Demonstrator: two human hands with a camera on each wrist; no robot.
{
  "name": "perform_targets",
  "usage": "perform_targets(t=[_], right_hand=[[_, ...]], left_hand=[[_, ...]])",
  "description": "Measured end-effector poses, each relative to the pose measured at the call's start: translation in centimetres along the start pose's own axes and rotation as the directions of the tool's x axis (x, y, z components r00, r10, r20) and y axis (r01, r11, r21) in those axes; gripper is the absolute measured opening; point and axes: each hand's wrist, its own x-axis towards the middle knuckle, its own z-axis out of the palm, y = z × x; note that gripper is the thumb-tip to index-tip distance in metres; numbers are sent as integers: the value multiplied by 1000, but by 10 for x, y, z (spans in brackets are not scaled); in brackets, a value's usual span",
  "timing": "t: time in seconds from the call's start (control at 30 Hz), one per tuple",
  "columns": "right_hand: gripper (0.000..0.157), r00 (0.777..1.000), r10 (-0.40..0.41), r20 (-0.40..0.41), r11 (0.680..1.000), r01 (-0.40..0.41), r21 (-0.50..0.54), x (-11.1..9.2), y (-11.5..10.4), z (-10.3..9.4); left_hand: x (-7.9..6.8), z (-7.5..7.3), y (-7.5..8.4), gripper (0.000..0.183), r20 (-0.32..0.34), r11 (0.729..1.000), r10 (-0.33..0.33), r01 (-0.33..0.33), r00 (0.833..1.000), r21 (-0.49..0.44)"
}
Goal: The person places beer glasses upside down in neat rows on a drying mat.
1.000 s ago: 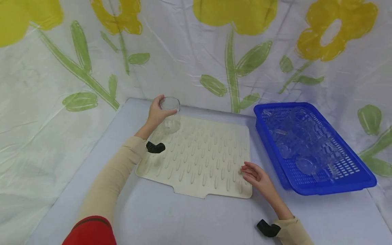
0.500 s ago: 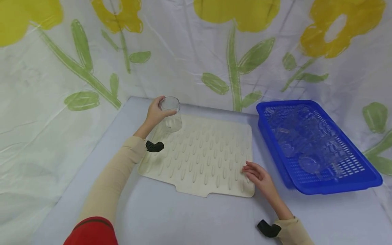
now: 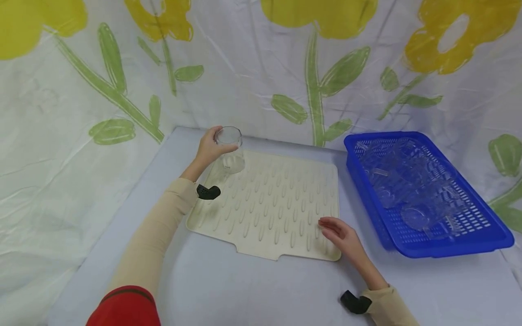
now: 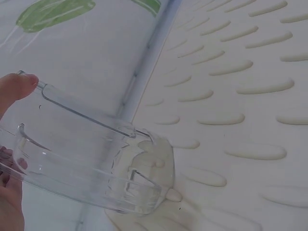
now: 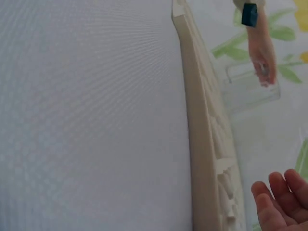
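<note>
A clear glass mug (image 3: 234, 164) stands upright at the far left corner of a cream ridged mat (image 3: 265, 203). My left hand (image 3: 209, 148) grips the mug near its top, thumb on the near side and fingers behind. In the left wrist view the mug's (image 4: 91, 139) base meets the mat's raised ridges. Over the mat's front right corner hovers my right hand (image 3: 341, 235), its fingers loosely bent and holding nothing. In the right wrist view those fingers (image 5: 284, 197) appear beside the mat's edge.
To the right a blue perforated basket (image 3: 452, 249) holds several clear glass mugs (image 3: 416, 213). The white table (image 3: 261, 290) runs back to a hanging sheet (image 3: 244, 90) printed with yellow flowers.
My right hand has shifted slightly left over the mat. The left hand keeps its grip on the mug, which stays at the same corner; the head view has shifted a little.
</note>
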Motion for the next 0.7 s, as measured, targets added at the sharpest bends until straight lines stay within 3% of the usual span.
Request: perform_targets(t=[0.17, 0.37, 0.7], right_hand=[[31, 998, -10, 63, 1000, 11, -17, 0, -10, -3], [26, 990, -44, 132, 997, 36, 63, 8, -29, -11], [30, 996, -71, 49, 997, 70, 24, 5, -66, -46]], left_hand=[[-4, 2, 1, 79, 23, 1000, -9, 9, 1000, -5], [-6, -6, -1, 80, 24, 1000, -27, 27, 999, 6], [-2, 0, 4, 82, 39, 999, -19, 20, 999, -30]])
